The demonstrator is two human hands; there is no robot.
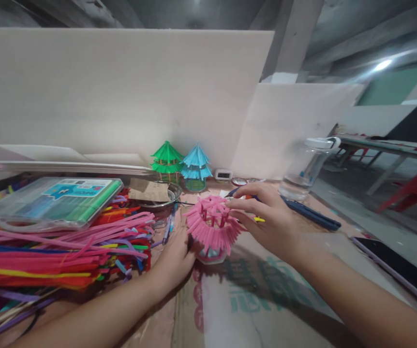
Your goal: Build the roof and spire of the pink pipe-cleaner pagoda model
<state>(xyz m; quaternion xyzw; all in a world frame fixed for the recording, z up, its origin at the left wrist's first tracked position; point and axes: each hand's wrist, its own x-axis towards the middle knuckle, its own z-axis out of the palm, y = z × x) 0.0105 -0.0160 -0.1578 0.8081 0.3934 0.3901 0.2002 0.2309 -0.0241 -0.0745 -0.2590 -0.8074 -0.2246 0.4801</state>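
Observation:
A small pink pavilion model [214, 227], made of pipe cleaners, stands over the cardboard in the middle. Its fringed lower roof flares out, and posts rise above it to a ring at the top. My left hand [179, 258] grips it low on the left, with the fingertips hidden behind the model. At the upper right rim, my right hand [266, 212] has its fingers closed on the pink top; the thumb is mostly hidden. Behind stand a green pavilion [167, 162] and a light blue pavilion [196, 166], each with two roof tiers.
Loose pipe cleaners [67, 253] and a clear plastic case [56, 200] crowd the left. A metal dish [174, 193] holds brown card. Toward the right are a water jug [305, 169], a dark blue tool [312, 215] and a phone [400, 270]. White boards [121, 96] stand behind.

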